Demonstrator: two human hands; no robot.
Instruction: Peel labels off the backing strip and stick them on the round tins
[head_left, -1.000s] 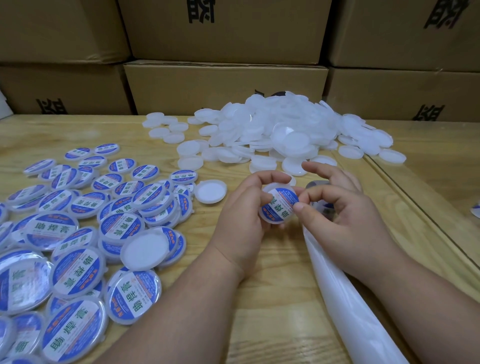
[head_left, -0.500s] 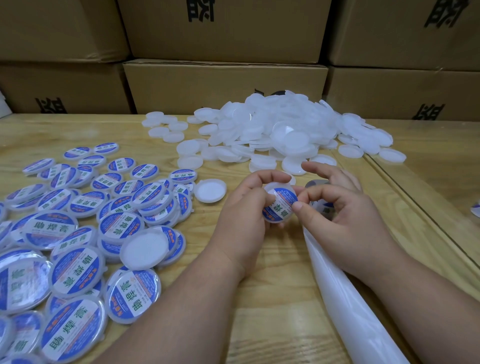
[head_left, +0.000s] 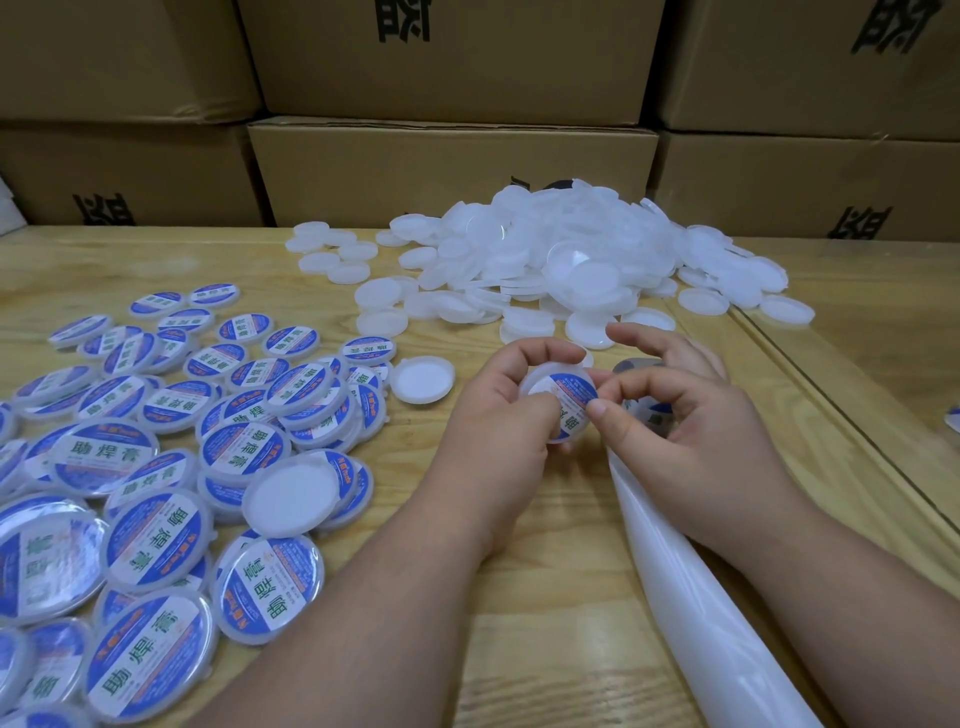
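Observation:
My left hand (head_left: 498, 415) grips a small round white tin (head_left: 563, 397) by its rim, and a blue and white label covers its face. The thumb and forefinger of my right hand (head_left: 691, 431) pinch the tin's right edge, on the label. Under my right hand the white backing strip (head_left: 696, 613) runs toward the near right, with a labelled bit of it showing by the palm. A heap of plain white tins (head_left: 561, 265) lies behind my hands. Several labelled tins (head_left: 156, 467) are spread at the left.
Cardboard boxes (head_left: 452, 171) are stacked along the table's far edge. One plain tin (head_left: 423, 387) lies just left of my left hand, and another (head_left: 291, 499) rests on top of the labelled ones. A raised wooden ledge (head_left: 831, 415) runs along the right.
The tin has turned in my fingers, so the label now faces up more squarely. My left thumb has slid over its face. Both hands stay in the same spot.

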